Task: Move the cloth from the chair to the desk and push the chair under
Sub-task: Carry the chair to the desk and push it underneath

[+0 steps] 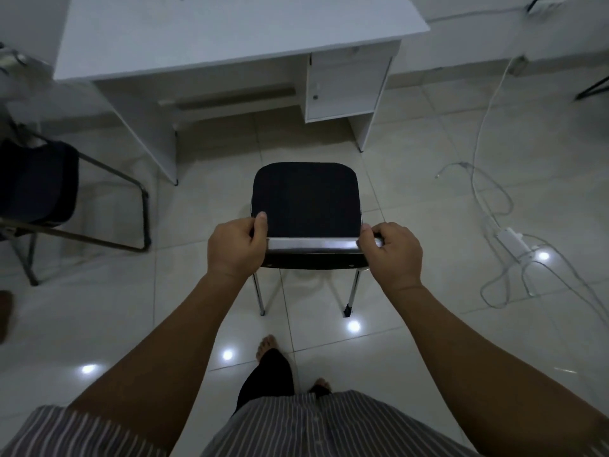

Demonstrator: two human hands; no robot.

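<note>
A black-seated chair [304,199] with chrome legs stands on the tiled floor, a short way in front of the white desk [230,31]. My left hand [235,245] grips the left end of the chair's backrest top, thumb over the front. At the right end of the same backrest, my right hand [392,252] is closed on it. The seat is bare and faces the desk's knee space. No cloth shows on the chair or on the visible part of the desk top.
A second dark chair [36,183] with a metal frame stands at the left. The desk has a drawer cabinet [346,87] on its right side. White cables and a power strip [510,240] lie on the floor at the right. My bare feet are behind the chair.
</note>
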